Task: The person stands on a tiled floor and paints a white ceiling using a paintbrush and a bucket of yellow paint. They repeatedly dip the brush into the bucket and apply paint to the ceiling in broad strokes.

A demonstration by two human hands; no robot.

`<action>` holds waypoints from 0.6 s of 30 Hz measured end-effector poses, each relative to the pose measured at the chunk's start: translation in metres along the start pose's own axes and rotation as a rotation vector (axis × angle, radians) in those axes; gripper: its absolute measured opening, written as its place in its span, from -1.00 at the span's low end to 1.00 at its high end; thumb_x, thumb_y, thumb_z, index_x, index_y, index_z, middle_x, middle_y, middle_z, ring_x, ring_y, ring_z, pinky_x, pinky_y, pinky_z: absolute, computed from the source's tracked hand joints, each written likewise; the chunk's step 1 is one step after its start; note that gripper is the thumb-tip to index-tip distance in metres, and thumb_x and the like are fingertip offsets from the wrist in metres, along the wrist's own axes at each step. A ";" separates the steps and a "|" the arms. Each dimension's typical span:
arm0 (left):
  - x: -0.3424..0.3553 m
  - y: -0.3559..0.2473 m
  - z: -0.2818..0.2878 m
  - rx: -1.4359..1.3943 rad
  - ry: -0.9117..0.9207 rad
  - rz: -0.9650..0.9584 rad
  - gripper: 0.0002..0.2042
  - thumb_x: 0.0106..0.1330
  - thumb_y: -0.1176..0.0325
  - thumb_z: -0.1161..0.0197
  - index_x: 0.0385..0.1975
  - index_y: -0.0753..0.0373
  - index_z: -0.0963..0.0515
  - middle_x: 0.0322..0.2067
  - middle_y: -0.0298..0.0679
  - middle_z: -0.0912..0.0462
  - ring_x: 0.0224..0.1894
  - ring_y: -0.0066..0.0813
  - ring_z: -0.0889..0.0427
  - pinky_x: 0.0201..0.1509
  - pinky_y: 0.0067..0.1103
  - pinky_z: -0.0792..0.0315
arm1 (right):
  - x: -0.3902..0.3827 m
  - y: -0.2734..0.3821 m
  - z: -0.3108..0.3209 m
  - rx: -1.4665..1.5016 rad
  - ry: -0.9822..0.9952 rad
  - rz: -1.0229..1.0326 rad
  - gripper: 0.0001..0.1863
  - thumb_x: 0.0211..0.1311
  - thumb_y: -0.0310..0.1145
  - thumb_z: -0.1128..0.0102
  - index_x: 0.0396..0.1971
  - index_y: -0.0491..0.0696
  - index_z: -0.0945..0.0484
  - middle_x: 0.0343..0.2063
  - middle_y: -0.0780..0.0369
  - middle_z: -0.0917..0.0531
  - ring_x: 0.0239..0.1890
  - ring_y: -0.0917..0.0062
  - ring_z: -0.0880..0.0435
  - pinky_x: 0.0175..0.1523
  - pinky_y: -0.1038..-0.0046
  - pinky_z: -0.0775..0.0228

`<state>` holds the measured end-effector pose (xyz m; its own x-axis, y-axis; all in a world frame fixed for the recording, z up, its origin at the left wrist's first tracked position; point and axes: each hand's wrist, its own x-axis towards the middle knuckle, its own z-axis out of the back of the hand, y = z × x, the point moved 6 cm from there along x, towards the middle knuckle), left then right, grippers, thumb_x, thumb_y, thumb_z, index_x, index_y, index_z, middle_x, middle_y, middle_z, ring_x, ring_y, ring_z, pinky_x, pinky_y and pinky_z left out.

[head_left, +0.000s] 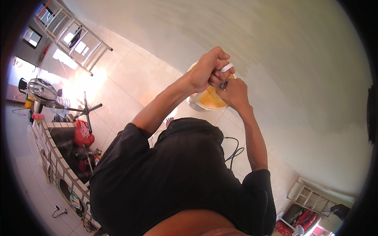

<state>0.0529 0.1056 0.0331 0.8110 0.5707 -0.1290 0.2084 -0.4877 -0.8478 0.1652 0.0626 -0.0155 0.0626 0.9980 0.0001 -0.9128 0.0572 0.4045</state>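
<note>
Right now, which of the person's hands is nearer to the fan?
Left. The left hand is well to the right of the fan in the picture; the right hand is even farther right and slightly lower.

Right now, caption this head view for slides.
Left hand and right hand close together above an open bucket beside a pale wall, fan at left.

Beside me rose a streaky grey-beige wall (291,78); bright light glared across cream square floor tiles (122,65) near a silver metal stepladder (82,27).

Kitchen: tiled counter (63,166), tap (60,212)
</note>
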 end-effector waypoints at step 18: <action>-0.002 0.012 0.007 -0.072 0.107 0.085 -0.41 0.18 -0.10 0.24 -0.25 0.40 -0.45 -0.64 -0.47 -0.16 -0.64 -0.72 0.03 -0.60 -0.75 0.08 | -0.066 0.009 0.045 0.013 -0.623 0.267 -0.77 -0.11 -0.34 -0.33 -0.36 -0.01 -0.69 -0.73 0.25 -0.49 -0.64 0.39 -0.45 -0.49 0.34 -0.32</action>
<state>0.0493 0.1033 0.0197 0.8803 0.4536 -0.1394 0.1723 -0.5792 -0.7967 0.1715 -0.0041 0.0296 0.0597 0.7769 0.6268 -0.9246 -0.1936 0.3280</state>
